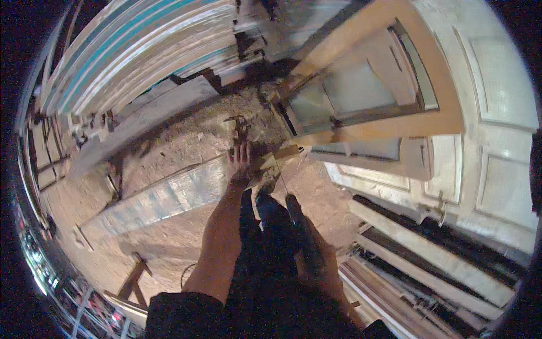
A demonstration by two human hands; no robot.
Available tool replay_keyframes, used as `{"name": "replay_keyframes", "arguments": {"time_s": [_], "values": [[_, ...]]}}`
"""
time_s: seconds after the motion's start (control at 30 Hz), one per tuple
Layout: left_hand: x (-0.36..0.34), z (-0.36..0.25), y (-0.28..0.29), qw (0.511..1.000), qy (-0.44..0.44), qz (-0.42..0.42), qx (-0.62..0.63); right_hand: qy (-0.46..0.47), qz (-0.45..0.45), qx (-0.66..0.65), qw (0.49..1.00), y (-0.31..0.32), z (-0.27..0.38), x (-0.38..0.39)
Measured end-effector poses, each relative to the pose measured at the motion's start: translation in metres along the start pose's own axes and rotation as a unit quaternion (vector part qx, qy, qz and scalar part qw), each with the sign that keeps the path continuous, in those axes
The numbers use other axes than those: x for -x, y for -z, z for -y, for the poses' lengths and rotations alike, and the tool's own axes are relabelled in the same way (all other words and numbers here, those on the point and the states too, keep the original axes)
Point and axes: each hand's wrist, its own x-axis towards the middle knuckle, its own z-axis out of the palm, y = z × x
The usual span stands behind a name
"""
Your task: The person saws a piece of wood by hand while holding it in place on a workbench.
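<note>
**sawdust_sam:** ok so what are the hands up to here?

**benchrat:** Left hand [240, 161] is laid out with its fingers extended and a bit apart, over the right end of a long pale plank [164, 198]. The plank runs off down-left above the dirt ground [164, 248].

**sawdust_sam:** and the right?

**benchrat:** Murky. Right hand [320, 246] is beside a long dark handle [296, 220] with a thin line running forward from its tip, kinda like a blade seen edge-on. Can't tell how the fingers sit or whether they're gripping it.

**sawdust_sam:** what's that yellowish bit?

**benchrat:** Short wood offcut [288, 152], just past the plank's right end. Too blurry to say if they touch.

**sawdust_sam:** rest of the shop?

**benchrat:** Orange-brown wooden frame [451, 101] leaning on a pale panelled door [502, 130] at right, loose timber boards [429, 234] below that. Big stack of teal-streaked boards [141, 51] beyond the plank's far edge, and a small wooden stand [134, 279] on the ground near its left end.
</note>
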Motion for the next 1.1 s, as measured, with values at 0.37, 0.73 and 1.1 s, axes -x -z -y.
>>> {"name": "replay_keyframes", "arguments": {"time_s": [0.37,0.73,1.1], "values": [[0.008,0.001,0.023,0.98,-0.074,-0.181,0.019,-0.048,0.052,-0.092,0.993,-0.001,-0.018,-0.01],[-0.007,0.04,-0.021,0.982,-0.054,-0.179,-0.023,-0.014,0.066,-0.11,0.992,-0.009,-0.027,-0.022],[-0.023,0.043,-0.044,0.987,-0.06,-0.126,-0.076,0.069,0.025,-0.086,0.994,-0.007,-0.042,-0.065]]}}
